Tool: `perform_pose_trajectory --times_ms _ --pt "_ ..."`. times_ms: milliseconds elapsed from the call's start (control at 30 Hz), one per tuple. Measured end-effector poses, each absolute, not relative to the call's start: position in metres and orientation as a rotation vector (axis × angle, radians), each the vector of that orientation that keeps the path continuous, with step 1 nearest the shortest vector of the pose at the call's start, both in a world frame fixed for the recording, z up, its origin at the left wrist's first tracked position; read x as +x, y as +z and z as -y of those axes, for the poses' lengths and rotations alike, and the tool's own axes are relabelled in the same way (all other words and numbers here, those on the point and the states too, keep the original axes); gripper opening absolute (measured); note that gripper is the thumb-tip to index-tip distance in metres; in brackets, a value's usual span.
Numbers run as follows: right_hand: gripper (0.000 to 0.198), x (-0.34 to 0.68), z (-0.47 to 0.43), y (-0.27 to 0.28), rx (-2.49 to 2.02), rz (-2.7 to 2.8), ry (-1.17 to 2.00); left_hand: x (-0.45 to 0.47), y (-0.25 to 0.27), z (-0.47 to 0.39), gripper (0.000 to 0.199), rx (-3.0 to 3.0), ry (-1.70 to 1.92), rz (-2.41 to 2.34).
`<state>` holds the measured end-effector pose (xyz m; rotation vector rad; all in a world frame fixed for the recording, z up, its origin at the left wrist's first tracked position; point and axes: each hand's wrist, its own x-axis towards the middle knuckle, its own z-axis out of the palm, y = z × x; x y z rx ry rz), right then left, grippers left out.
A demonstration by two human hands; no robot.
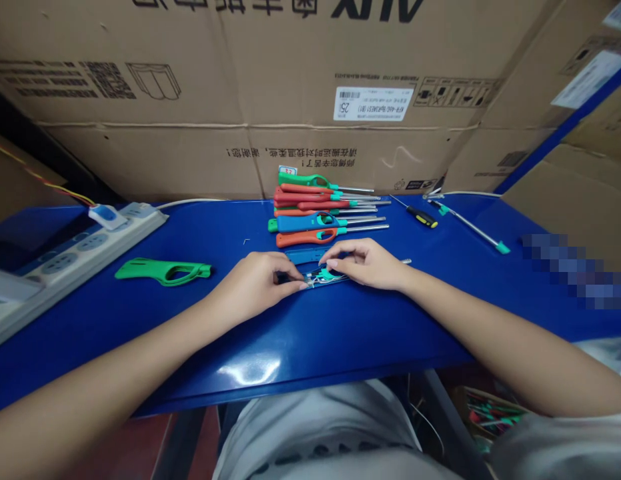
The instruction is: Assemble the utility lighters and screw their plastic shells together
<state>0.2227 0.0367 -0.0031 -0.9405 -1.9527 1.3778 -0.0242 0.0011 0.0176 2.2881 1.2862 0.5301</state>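
In the head view, one lighter (321,274) is open on the blue worktop (340,333), wires (311,283) showing, so it isn't whole yet. Left hand (263,283) and right hand (367,265) touch it; I can't tell if either grip is pinching. A blue shell (301,257) lies just behind. The lighters in the row (315,198) look whole.

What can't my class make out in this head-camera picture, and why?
All in the head view:
Small wired parts: partly covered by the right hand.
Large carton lettering: cut off by the top edge.
Power strip: near end cut off by the left edge.
Red and green pieces below the table: too small and dim to identify.
Pixelated patch at right: hides what's beneath.
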Motion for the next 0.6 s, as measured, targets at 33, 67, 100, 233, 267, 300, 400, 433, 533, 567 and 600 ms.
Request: perform_pose_trajectory --times_ms 33,67,100,233,267,300,400,433,533,567,600 --pt "0.031 0.223 -0.0357 -0.0031 -0.898 2.017 1.306 -0.0241 0.0185 -0.0004 0.011 2.296 0.519 -1.292" --pt "0.03 0.2233 -0.0347 -0.0029 -0.847 2.083 1.231 -0.0242 0.0195 0.0004 0.011 2.306 0.509 -1.295" --pt "0.03 0.2237 -0.0339 -0.0026 -0.792 2.148 1.157 -0.0244 0.0204 0.0015 0.011 2.319 0.501 -1.296" --pt "0.027 0.2252 -0.0315 -0.001 -0.598 2.348 0.922 -0.0253 0.0228 0.0053 0.011 2.38 0.485 -1.283" --pt "0.027 0.2255 -0.0311 -0.0007 -0.569 2.376 0.891 -0.0254 0.0231 0.0058 0.011 2.394 0.487 -1.277" --pt "0.026 0.2257 -0.0308 -0.0007 -0.551 2.396 0.868 -0.0255 0.0233 0.006 0.011 2.406 0.488 -1.27" --pt "0.027 0.2263 -0.0298 -0.001 -0.524 2.435 0.789 -0.0257 0.0238 0.0051 0.01 2.42 0.476 -1.254" --pt "0.027 0.2265 -0.0293 -0.0013 -0.507 2.449 0.755 -0.0259 0.0238 0.0046 0.01 2.422 0.466 -1.251" --pt "0.027 0.2269 -0.028 -0.0019 -0.45 2.482 0.671 -0.0266 0.0238 0.0035 0.009 2.428 0.419 -1.267" --pt "0.027 0.2269 -0.0277 -0.002 -0.44 2.483 0.653 -0.0268 0.0237 0.0033 0.01 2.43 0.4 -1.276" --pt "0.026 0.2269 -0.0275 -0.002 -0.436 2.482 0.642 -0.0269 0.0236 0.003 0.01 2.432 0.383 -1.285"
